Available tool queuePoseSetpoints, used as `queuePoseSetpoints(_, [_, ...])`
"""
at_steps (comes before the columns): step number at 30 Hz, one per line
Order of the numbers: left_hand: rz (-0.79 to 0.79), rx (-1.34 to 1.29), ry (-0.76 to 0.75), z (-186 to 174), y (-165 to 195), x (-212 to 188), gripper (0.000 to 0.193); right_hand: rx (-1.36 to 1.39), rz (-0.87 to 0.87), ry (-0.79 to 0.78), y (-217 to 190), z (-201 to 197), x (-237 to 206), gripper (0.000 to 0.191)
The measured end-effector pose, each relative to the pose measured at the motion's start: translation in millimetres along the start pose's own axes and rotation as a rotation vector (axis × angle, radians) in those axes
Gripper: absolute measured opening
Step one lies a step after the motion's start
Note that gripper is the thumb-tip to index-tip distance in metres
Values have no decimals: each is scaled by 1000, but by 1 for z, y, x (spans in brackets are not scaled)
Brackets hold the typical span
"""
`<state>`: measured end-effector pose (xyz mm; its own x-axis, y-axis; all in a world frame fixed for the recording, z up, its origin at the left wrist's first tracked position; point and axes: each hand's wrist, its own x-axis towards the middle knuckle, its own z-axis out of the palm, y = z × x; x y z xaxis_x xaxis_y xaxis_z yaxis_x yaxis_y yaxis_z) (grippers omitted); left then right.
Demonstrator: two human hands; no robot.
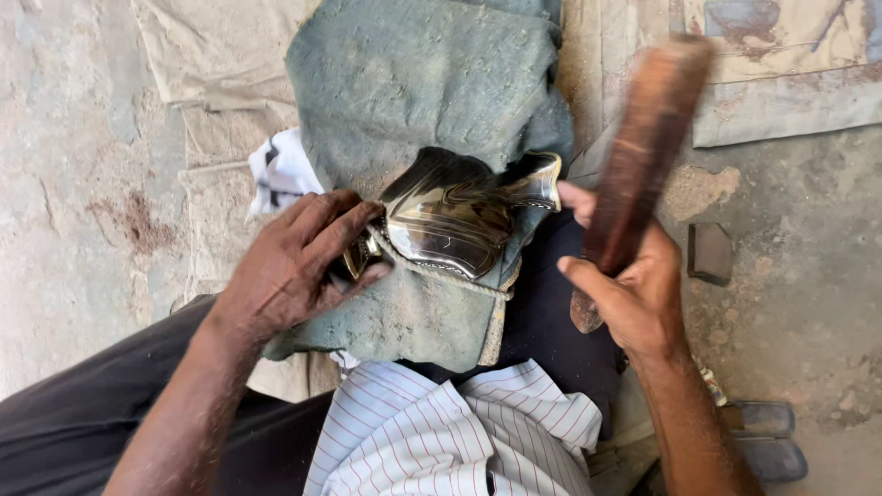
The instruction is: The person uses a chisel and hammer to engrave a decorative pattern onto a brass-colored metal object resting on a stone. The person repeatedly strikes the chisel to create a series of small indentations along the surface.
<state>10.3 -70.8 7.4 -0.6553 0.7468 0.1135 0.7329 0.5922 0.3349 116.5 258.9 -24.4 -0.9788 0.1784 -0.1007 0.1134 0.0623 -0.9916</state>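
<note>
A shiny curved metal piece [450,216] lies on a dusty green-grey cloth [413,83] draped over my lap. My left hand [299,262] presses on the left end of the metal piece, fingers over its edge. My right hand [629,285] grips a long brown wooden stick [643,147], raised and blurred, just right of the metal piece.
A white patterned rag [280,170] peeks from under the green cloth. Beige sacking [220,55] covers the concrete floor behind. A small dark block [710,253] lies on the floor at the right. A grey sandal [763,441] sits at lower right.
</note>
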Motion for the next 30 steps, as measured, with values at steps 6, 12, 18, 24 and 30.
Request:
queuePoseSetpoints(6, [-223, -428, 66, 24, -23, -1, 47, 211, -139, -284, -61, -19, 42, 50])
queuePoseSetpoints(12, [-411, -578, 34, 10, -13, 9, 45, 248, 95, -237, -89, -37, 71, 50])
queuePoseSetpoints(18, [-525, -585, -28, 1, -6, 15, 51, 310, 116, -247, -98, -34, 70, 52])
queuePoseSetpoints(24, [-480, -572, -46, -12, 2, 15, 59, 418, 85, -229, -88, -33, 59, 55])
queuePoseSetpoints(30, [-115, 46, -76, -25, 14, -4, 88, 321, 37, -72, -35, 7, 20, 69])
